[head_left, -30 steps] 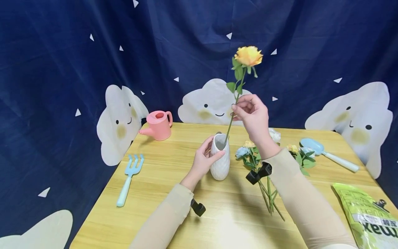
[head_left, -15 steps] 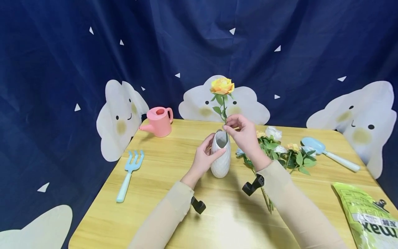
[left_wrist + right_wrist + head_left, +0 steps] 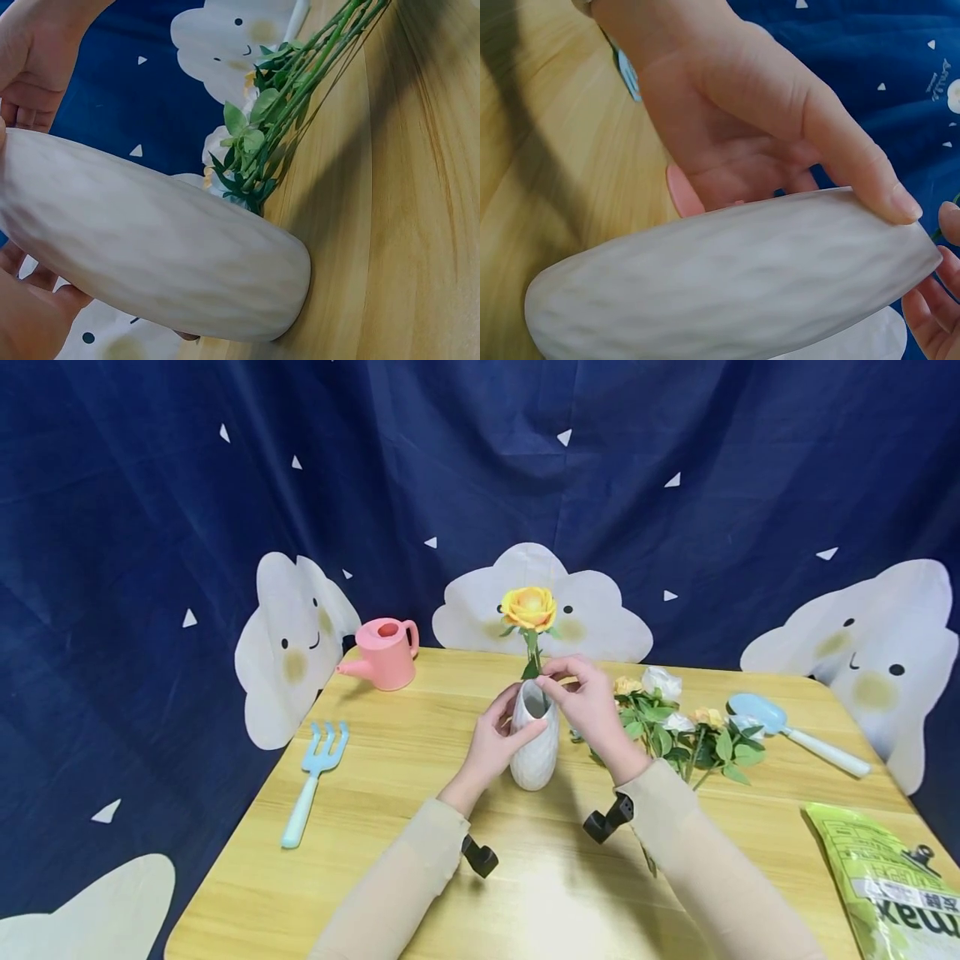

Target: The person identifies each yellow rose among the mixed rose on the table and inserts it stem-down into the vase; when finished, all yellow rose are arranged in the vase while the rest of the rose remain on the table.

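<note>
A: What's in the middle of the head view?

B: A white vase standing upright on the wooden table, just below centre. The left hand is wrapped round its left side, thumb along the upper part near the rim, fingers curled behind.

A: And the other hand?

B: The right hand sits just right of the vase mouth, fingertips pinching the green stem of a yellow rose. The stem goes down into the vase, and the bloom stands above the rim, at the centre of the frame.

A: Do the wrist views add anything?

B: The left wrist view shows the vase's dimpled wall filling the lower left, its base on the table. The right wrist view shows the left thumb lying along that wall.

A: What else is around?

B: A loose bunch of flowers lies on the table right of the vase, just beside the right hand. Further right there's a blue scoop, and a green bag in the lower right corner. Toward the left lie a blue fork and, higher up, a pink watering can. Cloud cutouts hang on the dark blue backdrop behind.
</note>
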